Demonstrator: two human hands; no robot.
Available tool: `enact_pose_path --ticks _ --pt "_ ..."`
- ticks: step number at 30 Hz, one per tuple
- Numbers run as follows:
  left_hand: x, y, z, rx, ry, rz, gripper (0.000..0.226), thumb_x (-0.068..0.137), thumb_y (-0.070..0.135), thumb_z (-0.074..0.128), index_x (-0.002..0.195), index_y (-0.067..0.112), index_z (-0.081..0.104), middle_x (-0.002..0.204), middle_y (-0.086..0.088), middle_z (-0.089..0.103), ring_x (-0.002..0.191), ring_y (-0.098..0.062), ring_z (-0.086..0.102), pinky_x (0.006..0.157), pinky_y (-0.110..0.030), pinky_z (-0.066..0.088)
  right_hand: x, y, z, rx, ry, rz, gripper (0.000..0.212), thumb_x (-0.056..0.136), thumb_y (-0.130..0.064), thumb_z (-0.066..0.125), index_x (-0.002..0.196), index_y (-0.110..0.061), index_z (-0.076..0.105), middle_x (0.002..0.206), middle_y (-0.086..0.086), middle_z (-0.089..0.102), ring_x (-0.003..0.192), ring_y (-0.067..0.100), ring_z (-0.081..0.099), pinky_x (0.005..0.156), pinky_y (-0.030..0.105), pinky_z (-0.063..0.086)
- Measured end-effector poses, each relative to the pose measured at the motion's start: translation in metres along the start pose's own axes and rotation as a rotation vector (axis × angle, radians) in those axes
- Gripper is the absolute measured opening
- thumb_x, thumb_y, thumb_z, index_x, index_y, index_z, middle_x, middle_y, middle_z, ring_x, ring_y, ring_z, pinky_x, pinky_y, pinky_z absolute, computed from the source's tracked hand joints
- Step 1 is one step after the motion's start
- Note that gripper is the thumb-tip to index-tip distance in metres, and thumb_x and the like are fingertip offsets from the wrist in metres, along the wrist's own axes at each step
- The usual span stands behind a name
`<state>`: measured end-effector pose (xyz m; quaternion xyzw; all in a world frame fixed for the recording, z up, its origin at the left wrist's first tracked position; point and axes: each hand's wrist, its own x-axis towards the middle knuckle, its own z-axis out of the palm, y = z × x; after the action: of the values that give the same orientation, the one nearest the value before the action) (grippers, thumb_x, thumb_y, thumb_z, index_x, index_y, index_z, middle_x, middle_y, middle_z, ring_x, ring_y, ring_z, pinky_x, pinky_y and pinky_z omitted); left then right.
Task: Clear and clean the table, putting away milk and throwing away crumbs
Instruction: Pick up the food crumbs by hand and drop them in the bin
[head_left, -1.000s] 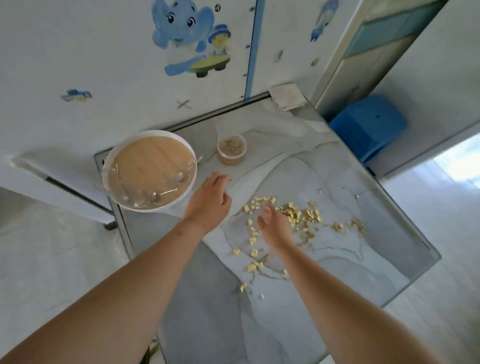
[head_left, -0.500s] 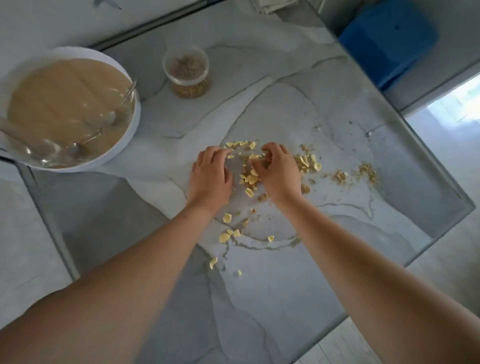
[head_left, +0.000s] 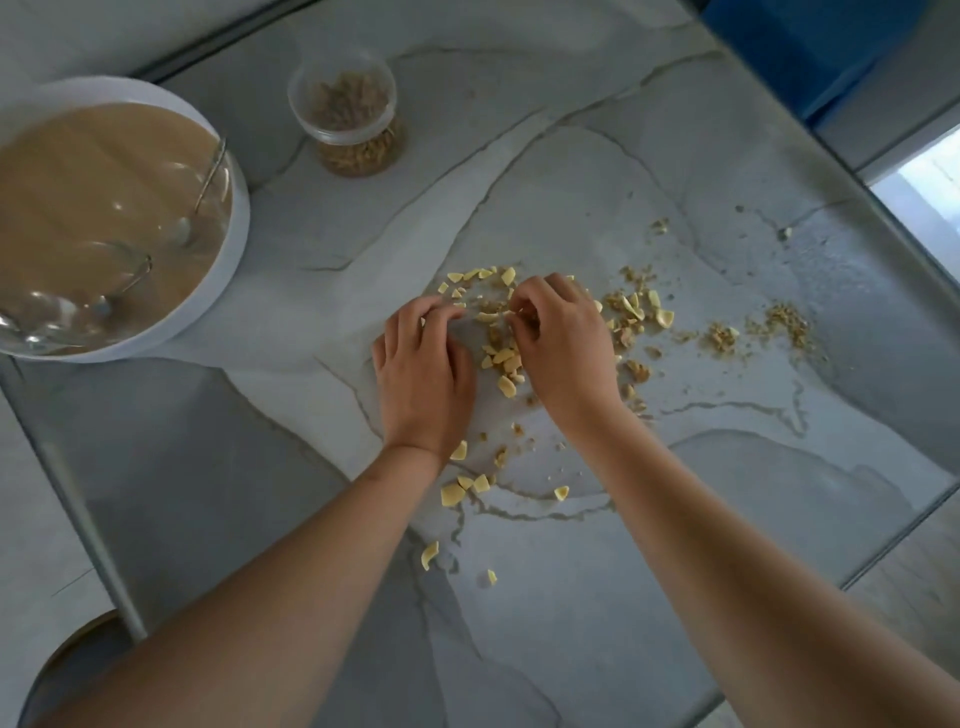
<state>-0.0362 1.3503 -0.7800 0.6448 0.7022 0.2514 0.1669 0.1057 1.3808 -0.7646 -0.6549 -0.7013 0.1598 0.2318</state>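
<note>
Grey marble-patterned tabletop (head_left: 623, 597), strewn at its middle and toward the right edge with pale yellow and brown crumbs (head_left: 506, 358). Over the heap, right hand (head_left: 566, 358), fingers curled, tips pinching some of the pieces. Just beside it, left hand (head_left: 423, 379), fingers bent, tips down on the surface; holding something or not, cannot tell. At the left edge, white round bowl of beige milk (head_left: 236, 218), metal spoons (head_left: 213, 166) inside. Near the far edge, clear round jar of brown cereal (head_left: 353, 124).
</note>
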Motion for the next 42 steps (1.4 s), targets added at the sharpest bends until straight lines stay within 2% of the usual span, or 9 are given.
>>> enact_pose_path --ticks 7,13,15,17,21,26,34,37,42 --pt "-0.001 0.02 -0.019 -0.27 0.16 -0.099 0.026 0.095 0.01 0.042 0.111 0.016 0.062 0.116 0.004 0.058 0.107 -0.009 0.055 0.089 -0.022 0.044 -0.007 -0.001 -0.01 0.187 0.042 0.144 0.004 0.087 -0.016 0.067 0.086 -0.018 0.063 0.084 -0.007 0.061 0.074 0.01 0.058 0.067 0.028 0.051" --pt "-0.001 0.056 -0.031 -1.133 -0.187 -0.729 0.039 0.106 0.026 0.03 0.105 0.009 0.065 0.087 -0.006 0.069 0.075 -0.014 0.07 0.075 -0.03 0.056 -0.025 -0.037 -0.03 0.496 0.116 0.331 0.006 0.086 -0.016 0.07 0.088 -0.021 0.067 0.082 -0.011 0.067 0.076 0.004 0.064 0.067 0.01 0.048" --pt "0.0 0.061 -0.038 -1.438 -0.255 -0.935 0.047 0.107 0.03 0.028 0.094 0.007 0.067 0.071 -0.003 0.068 0.065 -0.011 0.068 0.068 -0.027 0.056 -0.032 -0.051 -0.032 0.5 0.082 0.283 0.007 0.087 -0.016 0.07 0.091 -0.022 0.07 0.086 -0.014 0.068 0.081 0.002 0.064 0.071 0.009 0.048" --pt "0.001 0.06 -0.042 -1.565 -0.237 -1.027 0.044 0.105 0.028 0.034 0.094 0.005 0.069 0.076 -0.008 0.07 0.073 -0.017 0.07 0.068 -0.028 0.057 -0.04 -0.058 -0.029 0.439 0.089 0.205 0.009 0.089 -0.018 0.068 0.096 -0.021 0.073 0.092 -0.015 0.069 0.084 -0.002 0.063 0.075 0.006 0.045" --pt "0.004 0.044 -0.048 -1.403 -0.051 -1.166 0.025 0.097 0.011 0.045 0.085 0.005 0.066 0.07 -0.005 0.062 0.056 -0.012 0.057 0.046 -0.02 0.046 -0.049 -0.043 -0.018 0.318 0.151 0.272 0.014 0.092 -0.017 0.064 0.104 -0.017 0.07 0.1 -0.011 0.065 0.089 0.0 0.06 0.079 0.015 0.05" --pt "0.004 0.031 -0.054 -1.302 -0.082 -1.119 0.032 0.096 0.017 0.046 0.064 0.015 0.046 0.051 0.002 0.037 0.039 -0.009 0.023 0.033 -0.02 0.017 -0.048 -0.022 -0.004 0.129 -0.021 0.32 0.04 0.085 -0.032 0.071 0.121 -0.023 0.058 0.116 -0.007 0.054 0.107 0.013 0.053 0.088 0.023 0.045" --pt "0.002 0.031 -0.051 -1.213 -0.058 -1.112 0.027 0.094 0.017 0.05 0.07 0.011 0.06 0.056 0.0 0.053 0.051 -0.012 0.046 0.049 -0.024 0.04 -0.051 -0.024 0.007 0.123 0.002 0.225 0.014 0.084 -0.018 0.073 0.098 -0.016 0.068 0.101 -0.008 0.052 0.083 0.009 0.056 0.072 0.018 0.048" --pt "0.003 0.031 -0.052 -1.211 -0.048 -1.111 0.026 0.095 0.013 0.049 0.077 0.007 0.067 0.064 -0.003 0.06 0.057 -0.013 0.056 0.057 -0.025 0.048 -0.053 -0.023 0.006 0.141 0.037 0.225 0.01 0.088 -0.016 0.07 0.097 -0.017 0.073 0.097 -0.008 0.057 0.078 0.006 0.057 0.069 0.007 0.041" --pt "0.001 0.033 -0.051 -1.241 -0.106 -1.145 0.028 0.098 0.011 0.043 0.093 0.003 0.07 0.073 -0.007 0.067 0.063 -0.015 0.066 0.055 -0.023 0.053 -0.053 -0.021 0.001 0.183 0.104 0.246 0.013 0.093 -0.017 0.064 0.099 -0.016 0.075 0.092 -0.007 0.066 0.07 0.003 0.058 0.067 0.008 0.044"
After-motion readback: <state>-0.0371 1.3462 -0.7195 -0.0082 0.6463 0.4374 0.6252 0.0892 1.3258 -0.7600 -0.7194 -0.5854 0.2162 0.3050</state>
